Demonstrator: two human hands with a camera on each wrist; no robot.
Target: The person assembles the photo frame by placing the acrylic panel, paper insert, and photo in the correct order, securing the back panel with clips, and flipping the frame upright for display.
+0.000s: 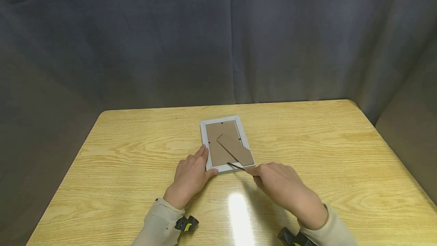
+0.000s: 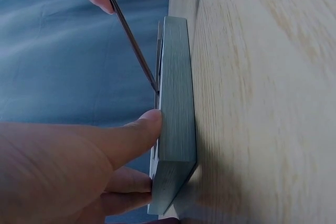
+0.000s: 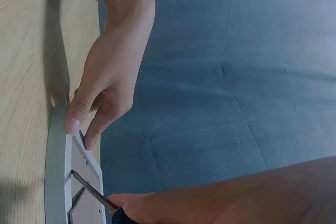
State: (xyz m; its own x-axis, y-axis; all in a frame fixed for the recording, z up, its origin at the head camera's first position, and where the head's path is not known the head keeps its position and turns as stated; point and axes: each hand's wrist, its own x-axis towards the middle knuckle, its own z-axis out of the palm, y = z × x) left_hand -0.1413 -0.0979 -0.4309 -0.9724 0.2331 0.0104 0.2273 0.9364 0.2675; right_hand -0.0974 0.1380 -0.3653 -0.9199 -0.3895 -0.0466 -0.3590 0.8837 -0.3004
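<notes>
A picture frame (image 1: pixel 244 129) with a pale border lies face down on the table, its brown backing board (image 1: pixel 217 153) and folded stand leg (image 1: pixel 239 149) facing up. My left hand (image 1: pixel 192 172) holds the frame's near left corner, thumb on the near edge and fingers along the left side. In my right hand (image 1: pixel 281 183) I grip a screwdriver (image 2: pixel 128 32) with a dark handle and a yellowish collar. Its tip meets the near edge of the backing, where board and border join. Most of the handle is hidden inside the right hand.
Small dark retaining tabs (image 1: pixel 239 139) sit along the backing's edges. The wood-grain table (image 1: pixel 136 143) extends around the frame on all sides. A dark grey curtain (image 1: pixel 164 48) hangs behind the table's far edge, and dark devices (image 1: pixel 187 224) are strapped to both wrists.
</notes>
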